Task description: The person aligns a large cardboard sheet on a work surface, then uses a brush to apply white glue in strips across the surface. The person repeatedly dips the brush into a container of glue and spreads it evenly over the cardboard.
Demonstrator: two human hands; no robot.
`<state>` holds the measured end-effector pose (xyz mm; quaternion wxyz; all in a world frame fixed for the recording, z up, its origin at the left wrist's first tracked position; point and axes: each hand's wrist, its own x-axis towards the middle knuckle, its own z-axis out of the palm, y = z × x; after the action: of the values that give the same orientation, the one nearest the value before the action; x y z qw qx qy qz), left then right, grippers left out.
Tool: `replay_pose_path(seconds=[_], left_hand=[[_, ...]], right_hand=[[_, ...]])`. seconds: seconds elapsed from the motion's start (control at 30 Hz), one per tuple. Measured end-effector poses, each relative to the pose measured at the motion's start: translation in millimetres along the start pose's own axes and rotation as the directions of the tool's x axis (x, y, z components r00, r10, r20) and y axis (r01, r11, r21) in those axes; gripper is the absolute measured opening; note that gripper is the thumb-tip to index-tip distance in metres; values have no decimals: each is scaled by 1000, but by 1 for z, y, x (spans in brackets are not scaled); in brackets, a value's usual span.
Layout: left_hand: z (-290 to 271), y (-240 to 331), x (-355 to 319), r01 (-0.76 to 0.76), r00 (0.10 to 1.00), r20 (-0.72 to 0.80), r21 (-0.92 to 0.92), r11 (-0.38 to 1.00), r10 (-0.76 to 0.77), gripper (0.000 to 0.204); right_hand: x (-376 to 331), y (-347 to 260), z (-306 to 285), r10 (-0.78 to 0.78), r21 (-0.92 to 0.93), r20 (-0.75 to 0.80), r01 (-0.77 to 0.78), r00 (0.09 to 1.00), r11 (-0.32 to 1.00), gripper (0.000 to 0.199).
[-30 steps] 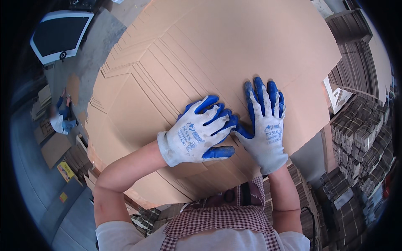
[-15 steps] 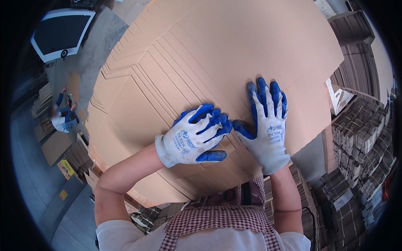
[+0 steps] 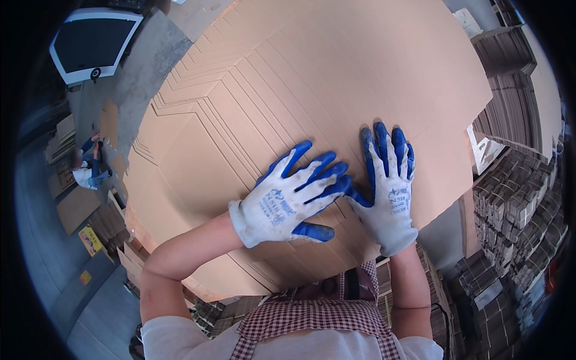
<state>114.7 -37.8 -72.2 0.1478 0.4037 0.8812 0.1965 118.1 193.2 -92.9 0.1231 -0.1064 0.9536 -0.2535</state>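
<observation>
Overlapping flat cardboard sheets (image 3: 354, 78) spread out in front of me, their stepped edges fanned toward the left. My left hand (image 3: 288, 198), in a white work glove with blue coated fingers, lies on the sheets with its fingers stretched and apart. To its right, my right hand (image 3: 389, 192), gloved alike, rests flat on the cardboard, fingers pointing away from me. The thumb of the right hand comes close to the left fingertips. Neither hand grips anything. The near edge of the sheets reaches up to my checked apron (image 3: 312, 318).
Tied bundles of cardboard (image 3: 510, 192) are piled at the right, with a stack of sheets (image 3: 519, 111) beyond them. Another person (image 3: 90, 165) is at the far left near cardboard pieces. A white-framed dark panel (image 3: 93, 45) stands at the upper left.
My left hand has slid slightly right, its fingers spreading more. My right hand has moved a little nearer to me. The fanned sheet edges have shifted slightly in the picture.
</observation>
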Motion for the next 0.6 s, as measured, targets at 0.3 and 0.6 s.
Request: replay_pose_path(seconds=[0.3,0.6], left_hand=[[8,-4,3,34,990,139,25,999,-37,96],[9,-5,-3,33,988,150,12,999,-34,97]], right_hand=[[1,2,-3,21,20,56,-23,998,1000,101],[1,3,-1,27,-12,71,-27,997,1000,101]])
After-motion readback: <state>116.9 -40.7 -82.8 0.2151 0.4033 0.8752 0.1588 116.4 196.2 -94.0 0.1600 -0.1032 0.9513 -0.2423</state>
